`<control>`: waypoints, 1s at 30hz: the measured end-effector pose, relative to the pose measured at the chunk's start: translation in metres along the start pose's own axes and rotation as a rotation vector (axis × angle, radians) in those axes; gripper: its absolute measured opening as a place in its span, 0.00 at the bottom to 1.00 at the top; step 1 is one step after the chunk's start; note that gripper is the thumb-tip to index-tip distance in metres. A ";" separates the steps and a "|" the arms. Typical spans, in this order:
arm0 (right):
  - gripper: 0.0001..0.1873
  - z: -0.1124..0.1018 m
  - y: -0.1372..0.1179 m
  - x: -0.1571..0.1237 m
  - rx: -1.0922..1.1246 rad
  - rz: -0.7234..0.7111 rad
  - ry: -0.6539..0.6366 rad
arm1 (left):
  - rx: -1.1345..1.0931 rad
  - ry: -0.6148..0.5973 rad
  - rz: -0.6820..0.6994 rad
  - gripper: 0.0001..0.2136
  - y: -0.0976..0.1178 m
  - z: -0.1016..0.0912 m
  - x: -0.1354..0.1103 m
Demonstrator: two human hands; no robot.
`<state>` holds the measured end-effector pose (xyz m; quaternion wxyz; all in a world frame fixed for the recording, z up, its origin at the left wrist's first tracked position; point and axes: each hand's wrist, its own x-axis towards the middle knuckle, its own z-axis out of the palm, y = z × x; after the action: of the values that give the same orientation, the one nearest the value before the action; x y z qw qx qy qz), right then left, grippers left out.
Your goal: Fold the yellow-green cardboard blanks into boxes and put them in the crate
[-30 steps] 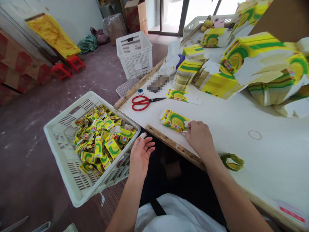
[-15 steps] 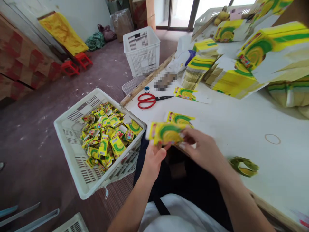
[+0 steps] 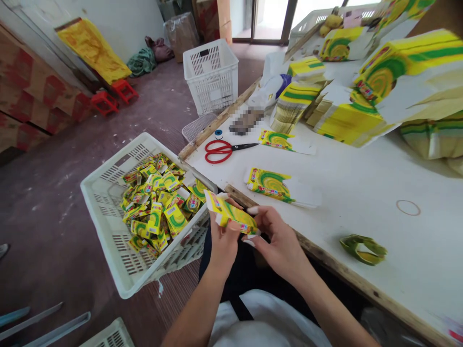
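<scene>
Carton (image 3: 231, 212) newly tilted, left hand (image 3: 223, 246) cradling, right hand (image 3: 277, 238) at end

Held carton (image 3: 231, 214): yellow, green swirl. Scissors (image 3: 232, 147): red handles, dark blades. Surface (image 3: 347, 193): white, brown wood edge. Near crate (image 3: 126, 290): white. Stools (image 3: 125, 90): red.

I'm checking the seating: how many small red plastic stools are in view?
2: the left stool and the right stool, side by side near the lower end of the wrinkled yellow sheet. More may be hidden.
</scene>
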<state>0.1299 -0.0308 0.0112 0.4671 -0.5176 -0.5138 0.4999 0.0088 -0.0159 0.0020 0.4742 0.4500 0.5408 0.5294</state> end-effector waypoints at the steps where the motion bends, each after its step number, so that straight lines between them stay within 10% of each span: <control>1: 0.22 -0.002 0.000 0.000 0.005 -0.018 0.027 | -0.038 -0.022 0.003 0.20 -0.002 -0.001 -0.001; 9: 0.07 0.003 -0.008 -0.003 -0.048 -0.109 -0.060 | -0.344 0.214 0.038 0.22 -0.003 -0.004 0.005; 15: 0.11 -0.024 -0.010 0.009 -0.318 -0.258 0.118 | -0.277 0.092 -0.010 0.17 -0.004 -0.017 0.004; 20: 0.18 -0.047 -0.017 0.013 -0.685 -0.555 0.330 | -0.016 0.245 0.378 0.18 0.023 -0.039 0.006; 25: 0.17 -0.035 -0.014 0.008 -0.700 -0.814 0.011 | 0.568 -0.310 0.291 0.40 0.046 -0.040 0.009; 27: 0.18 -0.029 -0.012 0.005 -0.613 -0.735 0.052 | 0.642 -0.484 0.135 0.32 0.045 -0.032 0.008; 30: 0.32 -0.024 -0.006 0.003 -0.341 -0.431 0.277 | 0.650 -0.417 0.112 0.25 0.033 -0.021 0.002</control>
<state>0.1529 -0.0264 0.0184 0.5344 -0.5309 -0.6196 0.2207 -0.0132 -0.0156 0.0351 0.3767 0.7037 0.5469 0.2527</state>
